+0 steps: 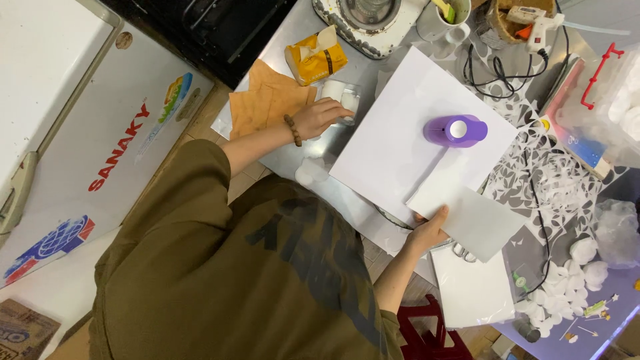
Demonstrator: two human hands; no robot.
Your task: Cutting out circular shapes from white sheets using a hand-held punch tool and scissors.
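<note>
My left hand (320, 117), with a bead bracelet at the wrist, rests on a small clear plastic container (341, 93) holding something white, at the table's near edge. My right hand (430, 232) pinches the edge of a small white paper sheet (477, 220), thumb on top. That sheet overlaps a large white sheet (400, 133) spread on the table. A purple paper punch (457, 131) with a white round button stands on the large sheet, between my hands and farther out.
Brown paper sheets (267, 103) and a yellow tissue pack (317, 60) lie beside my left hand. A glue gun (537, 23) with its black cord, punched white paper scraps (553, 180), cotton balls (580, 267), a chest freezer (80, 133) and a red stool (427, 333) surround the spot.
</note>
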